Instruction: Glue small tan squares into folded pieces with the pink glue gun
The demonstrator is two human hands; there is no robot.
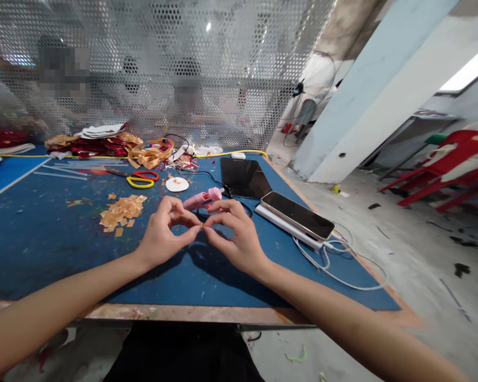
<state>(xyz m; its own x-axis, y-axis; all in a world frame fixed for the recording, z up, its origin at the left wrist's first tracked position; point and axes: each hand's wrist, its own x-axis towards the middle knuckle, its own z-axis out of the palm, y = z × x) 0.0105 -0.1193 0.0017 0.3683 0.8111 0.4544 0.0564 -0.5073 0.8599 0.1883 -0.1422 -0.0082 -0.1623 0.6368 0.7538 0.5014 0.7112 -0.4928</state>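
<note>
My left hand (pixel 169 231) and my right hand (pixel 237 233) meet above the blue mat, each closed in a pinch. Between their fingertips is a tiny golden-tan piece (pixel 202 225), mostly covered by the fingers. Just behind the hands lies a pink hot glue gun (pixel 203 198), its lower part hidden by my right hand. A pile of small golden-tan squares (pixel 121 213) lies to the left of my left hand. Beyond it sits a white round disc (pixel 177 184) with small bits near it.
Scissors (pixel 143 179) with red and yellow handles lie near clear glue sticks (pixel 69 168). Folded fabric (pixel 99 140) is heaped by the perforated metal screen (pixel 163 63). At right are a black tablet (pixel 245 178), a phone (pixel 298 215) on a white box, and a white cable (pixel 342 284).
</note>
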